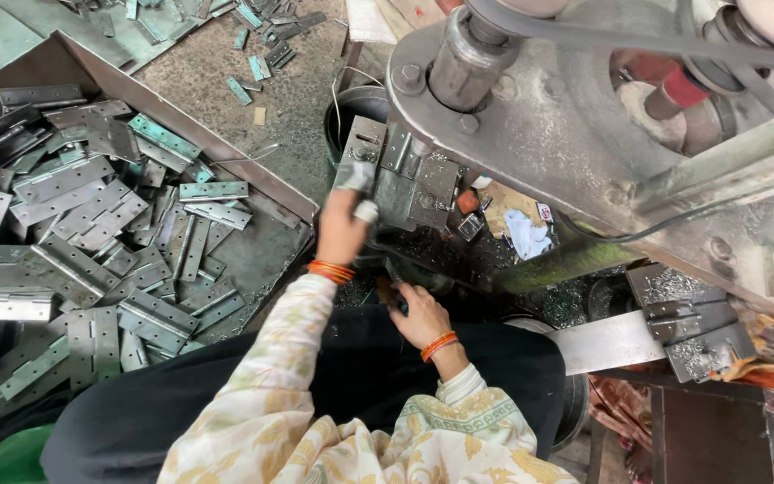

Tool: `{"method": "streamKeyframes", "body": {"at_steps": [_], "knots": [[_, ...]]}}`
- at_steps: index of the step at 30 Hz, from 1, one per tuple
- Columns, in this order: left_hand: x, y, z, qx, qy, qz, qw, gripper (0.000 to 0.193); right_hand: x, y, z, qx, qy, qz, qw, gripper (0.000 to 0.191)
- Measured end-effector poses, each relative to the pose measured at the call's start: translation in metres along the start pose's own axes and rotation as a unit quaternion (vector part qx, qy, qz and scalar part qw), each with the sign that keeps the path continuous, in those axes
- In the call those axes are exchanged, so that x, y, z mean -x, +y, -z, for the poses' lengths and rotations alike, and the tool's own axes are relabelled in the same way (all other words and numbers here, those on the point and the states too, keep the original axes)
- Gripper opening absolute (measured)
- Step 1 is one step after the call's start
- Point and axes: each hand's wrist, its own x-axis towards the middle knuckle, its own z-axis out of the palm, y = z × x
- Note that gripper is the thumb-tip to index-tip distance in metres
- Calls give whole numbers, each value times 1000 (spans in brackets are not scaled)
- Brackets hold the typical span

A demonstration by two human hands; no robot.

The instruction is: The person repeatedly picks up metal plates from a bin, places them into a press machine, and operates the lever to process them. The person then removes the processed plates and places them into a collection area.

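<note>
My left hand (342, 229), with taped fingertips and orange bangles at the wrist, reaches up to the steel die block (414, 179) of a press machine (530, 116). It pinches a small grey hinge leaf (354, 173) against the block's left edge. Lower down, my right hand (418, 315), also bangled, rests just below the die with its fingers curled on a small dark part (398, 294); what that part is stays unclear. Metal shavings lie around the die's base.
A large metal tray (199, 130) at left holds several loose grey hinges (91, 224). More hinges (700, 327) sit stacked on a plate at right beside a flat steel bar (606, 341). A dark bucket (356, 103) stands behind the die. Scrap strips (262, 45) litter the floor.
</note>
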Motion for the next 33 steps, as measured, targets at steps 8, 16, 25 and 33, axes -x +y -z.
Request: {"method": "streamKeyframes", "body": {"at_steps": [8, 16, 25, 33], "knots": [[17, 29, -22, -352, -278, -165, 878, 90, -3, 11, -4, 10, 2, 16, 1000, 52], [-34, -17, -55, -371, -294, -206, 856, 81, -8, 9, -5, 43, -30, -11, 999, 55], [-51, 0, -40, -358, -374, -180, 836, 96, 13, 47, -83, 12, 42, 12, 999, 57], [5, -9, -34, -387, -146, -154, 897, 48, 13, 54, -89, 16, 21, -5, 1000, 58]]}}
